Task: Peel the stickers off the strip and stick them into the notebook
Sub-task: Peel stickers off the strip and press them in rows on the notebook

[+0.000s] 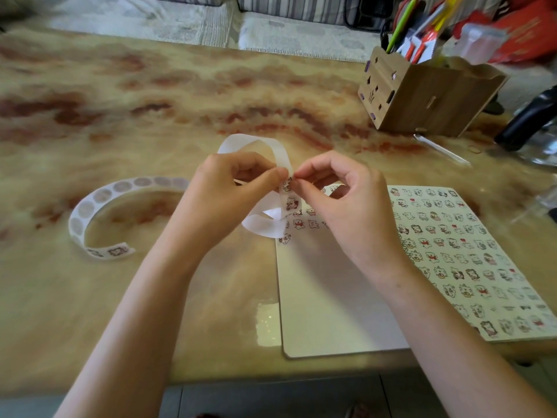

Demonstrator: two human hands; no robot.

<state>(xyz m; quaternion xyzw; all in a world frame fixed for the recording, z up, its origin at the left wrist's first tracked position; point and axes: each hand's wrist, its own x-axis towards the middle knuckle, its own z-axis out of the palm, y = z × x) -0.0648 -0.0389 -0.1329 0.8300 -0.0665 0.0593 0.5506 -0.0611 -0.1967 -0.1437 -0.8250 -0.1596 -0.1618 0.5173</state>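
the left hand [238, 188] pinches the curling sticker strip [272, 182]; the right hand [337, 194] pinches a sticker [288, 184] at its edge, above the open notebook [331, 297] beneath both wrists.

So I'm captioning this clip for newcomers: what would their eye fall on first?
Centre frame, the left hand and right hand pinch a looping white sticker strip over the open notebook. Its right page is crowded with small cartoon stickers; a second strip curls on the table at left.
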